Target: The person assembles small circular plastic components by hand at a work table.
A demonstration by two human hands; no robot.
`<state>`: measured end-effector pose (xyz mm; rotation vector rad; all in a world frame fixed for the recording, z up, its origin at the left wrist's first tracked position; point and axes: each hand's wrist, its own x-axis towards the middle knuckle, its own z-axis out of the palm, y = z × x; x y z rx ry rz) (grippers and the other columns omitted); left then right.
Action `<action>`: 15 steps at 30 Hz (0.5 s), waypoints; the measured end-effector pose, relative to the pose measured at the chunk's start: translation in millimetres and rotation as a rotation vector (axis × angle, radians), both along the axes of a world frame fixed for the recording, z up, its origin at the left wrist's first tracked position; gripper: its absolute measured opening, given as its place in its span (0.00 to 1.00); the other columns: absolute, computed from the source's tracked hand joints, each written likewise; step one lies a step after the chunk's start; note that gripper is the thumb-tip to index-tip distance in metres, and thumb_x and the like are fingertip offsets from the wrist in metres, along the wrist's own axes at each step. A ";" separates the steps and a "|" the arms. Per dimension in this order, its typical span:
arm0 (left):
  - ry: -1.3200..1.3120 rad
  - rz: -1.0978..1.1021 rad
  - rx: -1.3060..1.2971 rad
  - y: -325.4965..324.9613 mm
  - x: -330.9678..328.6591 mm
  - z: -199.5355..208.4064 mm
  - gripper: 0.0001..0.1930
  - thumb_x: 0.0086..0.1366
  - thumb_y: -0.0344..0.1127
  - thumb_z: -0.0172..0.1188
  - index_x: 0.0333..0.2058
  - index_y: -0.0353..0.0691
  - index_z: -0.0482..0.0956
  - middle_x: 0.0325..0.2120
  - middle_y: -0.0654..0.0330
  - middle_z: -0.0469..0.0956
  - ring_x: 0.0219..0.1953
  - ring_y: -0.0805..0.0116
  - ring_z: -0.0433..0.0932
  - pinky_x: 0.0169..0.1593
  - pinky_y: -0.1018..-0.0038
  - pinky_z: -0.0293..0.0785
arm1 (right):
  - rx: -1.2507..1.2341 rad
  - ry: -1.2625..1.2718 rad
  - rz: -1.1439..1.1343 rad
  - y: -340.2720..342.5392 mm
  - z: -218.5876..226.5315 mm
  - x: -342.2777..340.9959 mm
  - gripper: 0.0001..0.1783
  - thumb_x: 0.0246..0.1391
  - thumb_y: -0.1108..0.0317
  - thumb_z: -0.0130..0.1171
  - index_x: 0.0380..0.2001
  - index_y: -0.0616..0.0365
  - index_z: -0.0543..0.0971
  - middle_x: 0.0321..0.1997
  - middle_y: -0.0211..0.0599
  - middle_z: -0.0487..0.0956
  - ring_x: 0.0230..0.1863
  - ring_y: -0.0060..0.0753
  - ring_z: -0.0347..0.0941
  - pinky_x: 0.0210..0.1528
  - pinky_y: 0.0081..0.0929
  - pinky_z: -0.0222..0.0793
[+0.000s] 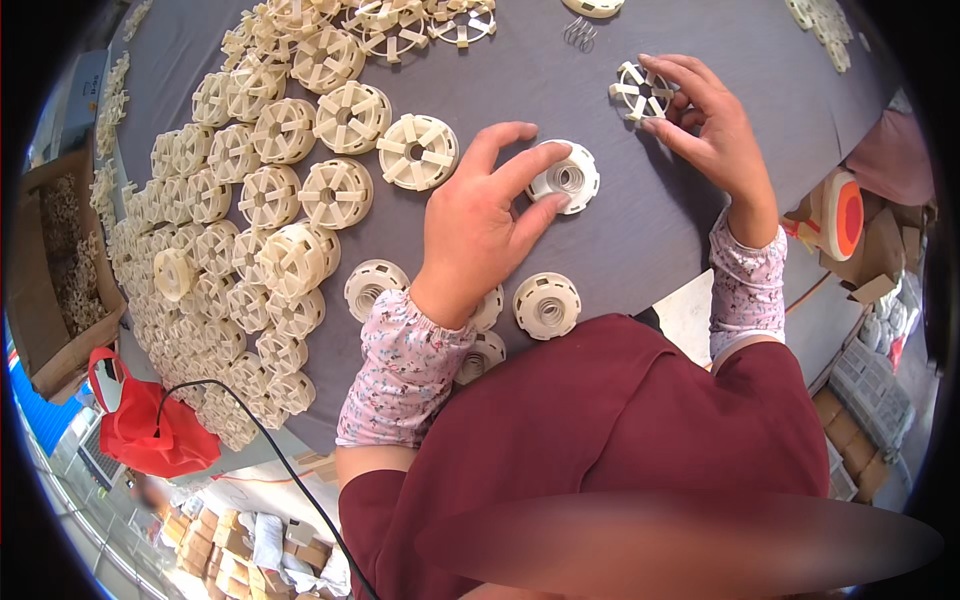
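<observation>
My left hand (480, 205) grips a round white plastic housing (577, 190) by its edge on the grey cloth, thumb and finger around its side. A coiled metal spring (567, 177) sits in the middle of that housing. To the right, my right hand (705, 115) pinches a spoked white plastic ring (640, 92) between thumb and fingers, apart from the housing. Near my body stands another round housing (547, 306) with a spring inside. More such housings, among them one by my left wrist (374, 286), are partly covered by my left arm.
Many assembled spoked round parts (336, 193) crowd the left of the grey cloth (620, 250), some stacked. Loose springs (579, 34) lie at the far edge, beside another housing (594, 5). A red bag (155, 430) and a cardboard box (60, 270) flank the table's left side.
</observation>
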<state>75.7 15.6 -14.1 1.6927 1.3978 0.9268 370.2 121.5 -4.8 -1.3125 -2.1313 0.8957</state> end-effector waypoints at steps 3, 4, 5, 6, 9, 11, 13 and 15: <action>0.072 -0.036 0.014 1.5 1.0 6.2 0.19 0.63 0.38 0.77 0.54 0.56 0.90 0.57 0.59 0.82 0.34 0.64 0.86 0.39 0.68 0.83 | 0.013 -0.015 0.013 -0.6 2.8 -0.4 0.34 0.54 0.73 0.74 0.66 0.53 0.82 0.63 0.33 0.81 0.34 0.20 0.77 0.35 0.21 0.77; 0.071 -0.038 0.012 2.1 1.6 5.0 0.19 0.63 0.38 0.77 0.54 0.56 0.90 0.57 0.59 0.82 0.34 0.64 0.86 0.39 0.68 0.83 | 0.022 -0.027 0.018 -0.3 3.4 0.3 0.34 0.54 0.73 0.74 0.66 0.53 0.82 0.62 0.33 0.81 0.34 0.20 0.77 0.35 0.21 0.77; 0.078 -0.039 0.004 1.7 1.9 3.5 0.20 0.63 0.38 0.77 0.54 0.56 0.90 0.57 0.59 0.82 0.34 0.64 0.86 0.39 0.69 0.82 | 0.033 -0.038 0.027 -0.5 4.0 0.1 0.34 0.54 0.72 0.74 0.66 0.53 0.82 0.62 0.33 0.81 0.34 0.20 0.77 0.35 0.21 0.77; 0.085 -0.040 -0.005 1.0 1.9 1.8 0.20 0.63 0.38 0.77 0.55 0.57 0.90 0.57 0.59 0.82 0.35 0.64 0.86 0.39 0.69 0.82 | 0.033 -0.037 0.028 -1.4 3.9 0.0 0.34 0.54 0.72 0.74 0.66 0.53 0.82 0.62 0.33 0.81 0.34 0.20 0.77 0.35 0.21 0.77; 0.047 -0.023 -0.009 -0.9 0.5 -2.4 0.21 0.63 0.39 0.77 0.55 0.58 0.89 0.57 0.59 0.82 0.34 0.64 0.86 0.39 0.68 0.82 | -0.010 0.045 0.032 -6.5 3.6 -2.3 0.34 0.52 0.71 0.77 0.65 0.52 0.84 0.61 0.32 0.81 0.34 0.20 0.76 0.35 0.21 0.77; 0.051 -0.030 -0.005 -0.8 0.0 -0.9 0.22 0.63 0.40 0.77 0.56 0.56 0.89 0.57 0.59 0.82 0.33 0.66 0.85 0.38 0.69 0.82 | -0.050 0.125 0.091 -14.7 6.0 -9.0 0.34 0.50 0.69 0.80 0.63 0.52 0.85 0.59 0.31 0.82 0.35 0.20 0.76 0.35 0.21 0.77; 0.055 -0.037 -0.003 -1.1 -0.6 3.7 0.23 0.63 0.41 0.78 0.58 0.54 0.88 0.56 0.60 0.82 0.31 0.68 0.84 0.37 0.70 0.81 | -0.065 0.147 0.153 -21.0 12.2 -15.4 0.34 0.49 0.69 0.81 0.62 0.52 0.86 0.58 0.31 0.82 0.36 0.19 0.77 0.35 0.21 0.77; -0.045 -0.027 -0.075 -0.6 -1.4 11.1 0.26 0.63 0.40 0.78 0.60 0.46 0.85 0.55 0.60 0.82 0.28 0.72 0.80 0.35 0.73 0.79 | -0.058 0.145 0.255 -27.8 22.1 -26.5 0.35 0.49 0.68 0.81 0.63 0.51 0.85 0.57 0.31 0.82 0.38 0.21 0.78 0.38 0.23 0.78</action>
